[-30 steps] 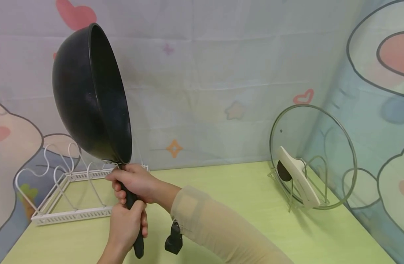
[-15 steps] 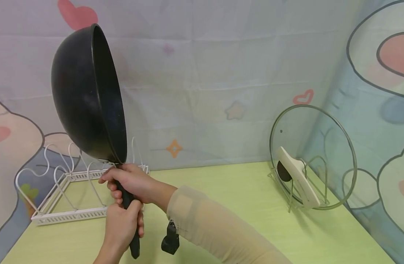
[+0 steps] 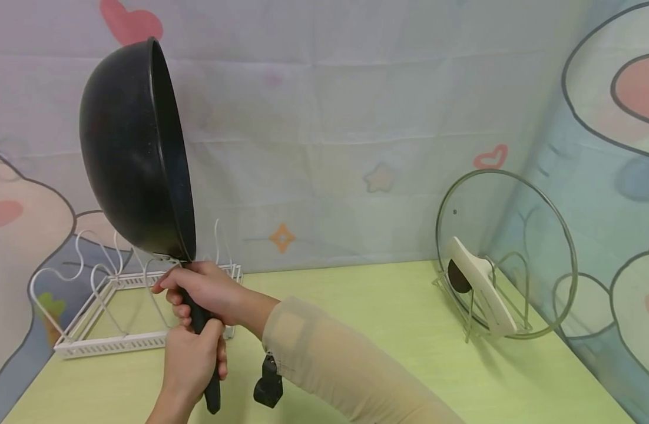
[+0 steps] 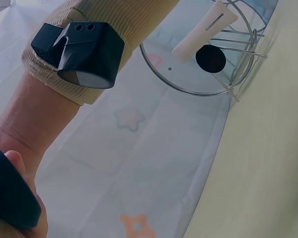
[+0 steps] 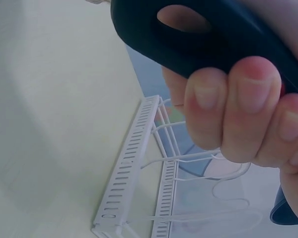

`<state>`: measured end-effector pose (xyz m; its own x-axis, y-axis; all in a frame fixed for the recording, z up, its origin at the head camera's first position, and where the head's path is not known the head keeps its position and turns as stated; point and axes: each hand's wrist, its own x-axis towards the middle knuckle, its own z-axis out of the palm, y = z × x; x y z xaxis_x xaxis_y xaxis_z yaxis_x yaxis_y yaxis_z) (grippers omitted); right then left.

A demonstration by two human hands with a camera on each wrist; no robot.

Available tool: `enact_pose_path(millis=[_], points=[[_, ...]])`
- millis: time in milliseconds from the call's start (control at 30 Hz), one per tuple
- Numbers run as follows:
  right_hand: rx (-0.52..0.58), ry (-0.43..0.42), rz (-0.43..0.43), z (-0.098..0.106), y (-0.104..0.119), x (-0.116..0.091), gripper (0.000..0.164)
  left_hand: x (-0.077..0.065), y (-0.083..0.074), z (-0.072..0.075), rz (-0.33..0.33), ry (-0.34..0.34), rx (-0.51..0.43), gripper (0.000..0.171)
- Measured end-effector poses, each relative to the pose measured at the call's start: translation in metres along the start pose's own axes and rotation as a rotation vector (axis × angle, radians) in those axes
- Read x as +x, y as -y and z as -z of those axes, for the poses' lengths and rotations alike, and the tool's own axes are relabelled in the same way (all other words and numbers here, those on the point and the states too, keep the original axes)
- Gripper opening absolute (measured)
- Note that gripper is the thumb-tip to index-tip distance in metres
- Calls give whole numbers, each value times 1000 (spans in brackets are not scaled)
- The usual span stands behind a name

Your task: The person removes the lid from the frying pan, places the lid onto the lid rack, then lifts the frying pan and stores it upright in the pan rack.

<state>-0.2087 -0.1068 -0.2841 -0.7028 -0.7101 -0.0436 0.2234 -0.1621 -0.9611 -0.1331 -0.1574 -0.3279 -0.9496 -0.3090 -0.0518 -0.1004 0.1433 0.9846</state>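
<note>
A deep black wok [image 3: 128,153] is held up at the left, its bowl on top, its hollow side turned right and its handle [image 3: 212,391] slanting down. My right hand [image 3: 208,291] grips the handle just below the bowl. Directly under it, my left hand [image 3: 189,359] wraps around the lower part, and the handle's tip sticks out below. In the right wrist view, curled fingers [image 5: 251,109] hold the handle [image 5: 139,29] close to the hole in its end. Behind the wok and hands stands a white wire rack [image 3: 112,347], partly hidden by them.
At the right, a glass lid [image 3: 480,282] with a cream handle leans upright in a wire stand [image 3: 526,288]. The pale green table [image 3: 356,318] meets a patterned cloth wall [image 3: 324,165] at the back. A black wrist camera [image 3: 268,386] hangs beneath my right sleeve [image 3: 330,353].
Both hands and the wok's handle have shifted a little left. The wok has turned slightly, so less of its inside shows. Both grips stay the same.
</note>
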Motion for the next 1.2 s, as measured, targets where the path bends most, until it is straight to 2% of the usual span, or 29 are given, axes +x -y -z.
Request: enact_pose_path(millis=[300,900,1200], points=[[-30,-5,-7,-2,2,4,13,0,-3,2,5,-20,16,36],[-40,-26,-58,-7,-1,9,15,3,4,6,21,-49,9,36],[-77,-44,-47,-9,-2,8,17,1,4,6,22,-54,13,35]])
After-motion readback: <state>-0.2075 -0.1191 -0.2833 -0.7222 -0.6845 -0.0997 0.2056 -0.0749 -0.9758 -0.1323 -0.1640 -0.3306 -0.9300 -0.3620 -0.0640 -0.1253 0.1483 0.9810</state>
